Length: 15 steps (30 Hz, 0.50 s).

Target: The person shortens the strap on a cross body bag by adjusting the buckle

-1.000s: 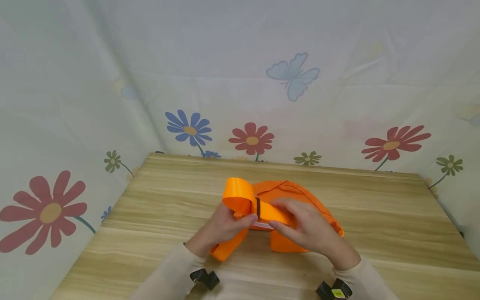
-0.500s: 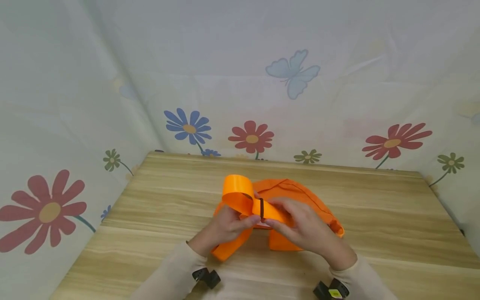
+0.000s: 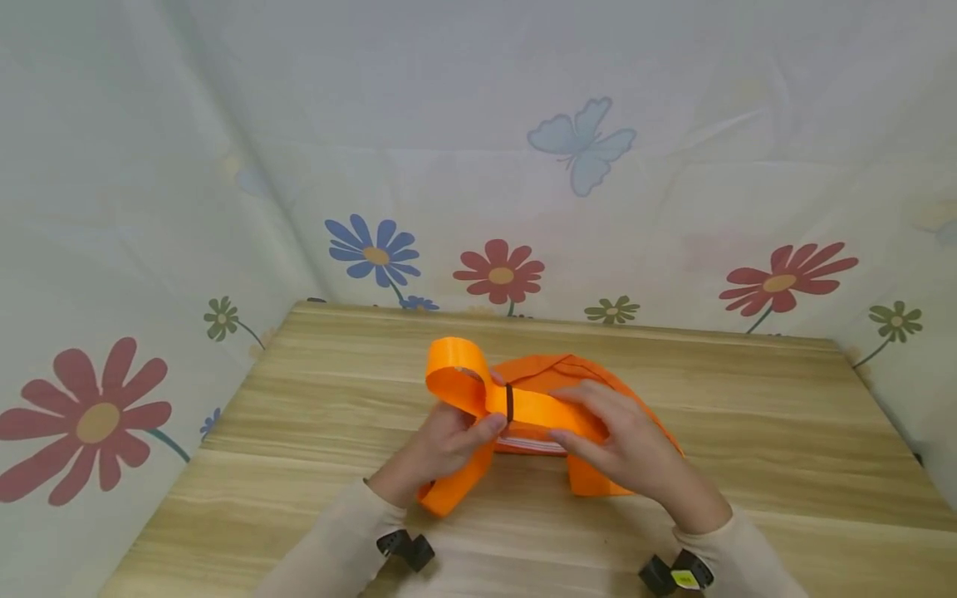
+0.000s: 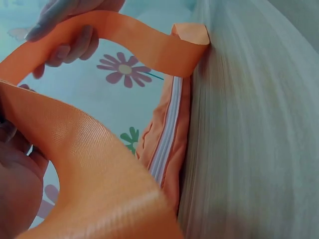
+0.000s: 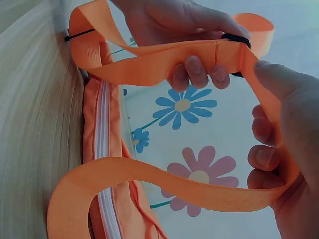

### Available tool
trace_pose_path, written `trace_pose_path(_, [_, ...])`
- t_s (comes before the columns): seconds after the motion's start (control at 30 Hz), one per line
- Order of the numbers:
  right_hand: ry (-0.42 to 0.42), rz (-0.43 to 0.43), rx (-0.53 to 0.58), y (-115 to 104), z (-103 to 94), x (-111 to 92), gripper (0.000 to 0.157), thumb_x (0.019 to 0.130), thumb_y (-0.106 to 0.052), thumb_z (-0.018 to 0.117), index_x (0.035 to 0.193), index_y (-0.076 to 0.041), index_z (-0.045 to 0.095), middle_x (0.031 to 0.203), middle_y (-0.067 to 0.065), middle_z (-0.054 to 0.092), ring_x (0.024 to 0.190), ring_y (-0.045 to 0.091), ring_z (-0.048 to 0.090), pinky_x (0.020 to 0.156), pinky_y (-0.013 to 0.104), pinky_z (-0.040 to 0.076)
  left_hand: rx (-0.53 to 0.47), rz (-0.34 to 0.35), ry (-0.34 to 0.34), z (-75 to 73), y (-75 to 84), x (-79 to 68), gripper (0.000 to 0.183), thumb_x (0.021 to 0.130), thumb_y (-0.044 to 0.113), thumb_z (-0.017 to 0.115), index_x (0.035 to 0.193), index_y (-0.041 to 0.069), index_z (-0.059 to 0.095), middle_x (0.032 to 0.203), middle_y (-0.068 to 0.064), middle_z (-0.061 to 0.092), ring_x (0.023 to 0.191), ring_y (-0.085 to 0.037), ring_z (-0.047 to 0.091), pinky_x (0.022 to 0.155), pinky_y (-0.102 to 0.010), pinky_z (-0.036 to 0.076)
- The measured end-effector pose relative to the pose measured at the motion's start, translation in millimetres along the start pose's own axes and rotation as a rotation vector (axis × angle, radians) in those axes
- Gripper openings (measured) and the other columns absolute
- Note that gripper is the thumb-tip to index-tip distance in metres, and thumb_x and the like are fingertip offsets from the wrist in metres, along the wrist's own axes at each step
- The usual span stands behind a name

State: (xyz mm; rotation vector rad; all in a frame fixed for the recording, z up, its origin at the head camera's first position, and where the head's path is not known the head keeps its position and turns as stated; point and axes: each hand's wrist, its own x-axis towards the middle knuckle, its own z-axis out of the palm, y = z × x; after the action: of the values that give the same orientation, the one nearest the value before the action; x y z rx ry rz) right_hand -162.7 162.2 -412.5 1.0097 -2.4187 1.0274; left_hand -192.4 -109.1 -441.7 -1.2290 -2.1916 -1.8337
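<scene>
An orange fabric bag (image 3: 549, 372) with a white zipper (image 5: 103, 122) lies on the wooden table. Its wide orange strap (image 3: 549, 411) is raised in front of it, with a black slider buckle (image 3: 510, 403) across the webbing. My left hand (image 3: 449, 440) pinches the strap just left of the buckle, thumb on the near side. A loop of webbing (image 3: 456, 365) stands up above that hand. Farther right, my right hand (image 3: 624, 436) grips the strap between thumb and fingers. In the right wrist view, a second black band (image 5: 79, 35) crosses the strap near the bag's end.
The wood-grain table (image 3: 314, 390) extends on all sides of the bag. Behind it and at its sides hangs a pale curtain (image 3: 635, 216) printed with flowers and a butterfly. Black camera mounts (image 3: 406, 550) sit on both wrists.
My right hand has slid right along the strap, away from the buckle, and a longer stretch of webbing shows between the hands. The left hand, buckle and loop have shifted slightly left.
</scene>
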Motion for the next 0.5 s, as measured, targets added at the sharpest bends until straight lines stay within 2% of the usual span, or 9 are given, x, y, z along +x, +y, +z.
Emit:
trace_pose_path(0.13, [0.022, 0.019, 0.009, 0.3, 2.1, 1.1, 0.047, 0.089, -0.011, 0.088, 0.132, -0.012, 0.071, 0.123, -0.002, 0.075, 0.101, 0.011, 0.067, 0.084, 0.029, 0.063, -0.083, -0.086, 0.021, 1.6, -2.7, 0.7, 0.061, 0.106, 0.048, 0.066, 0.139, 0.002, 0.044, 0.106, -0.017, 0.063, 0.095, -0.019, 0.067, 0.091, -0.026, 0.061])
trace_pose_path(0.3, [0.04, 0.019, 0.028, 1.8, 3.6, -0.9, 0.044, 0.088, -0.009, 0.088, 0.129, -0.009, 0.07, 0.114, 0.0, 0.074, 0.09, 0.007, 0.062, 0.075, 0.025, 0.06, -0.076, -0.132, 0.062, 2.7, -4.6, 1.6, 0.069, 0.096, 0.06, 0.068, 0.131, 0.001, 0.058, 0.107, -0.02, 0.074, 0.096, -0.018, 0.073, 0.095, -0.027, 0.062])
trace_pose_path(0.43, [0.045, 0.052, 0.026, 1.5, 4.0, -0.4, 0.043, 0.09, -0.012, 0.087, 0.13, -0.009, 0.071, 0.116, 0.0, 0.074, 0.092, 0.007, 0.064, 0.078, 0.027, 0.061, -0.011, -0.189, 0.102, 2.0, -1.2, 0.4, 0.068, 0.094, 0.056, 0.074, 0.132, 0.002, 0.062, 0.117, -0.017, 0.073, 0.104, -0.018, 0.072, 0.099, -0.026, 0.06])
trace_pose_path(0.5, [0.055, 0.066, 0.008, 0.7, 3.9, -0.3, 0.042, 0.09, -0.013, 0.087, 0.129, -0.009, 0.072, 0.12, 0.001, 0.075, 0.096, 0.01, 0.067, 0.081, 0.03, 0.063, 0.009, -0.239, 0.102, 0.6, 2.2, -1.6, 0.062, 0.095, 0.047, 0.079, 0.135, 0.004, 0.062, 0.123, -0.015, 0.071, 0.108, -0.019, 0.07, 0.101, -0.025, 0.058])
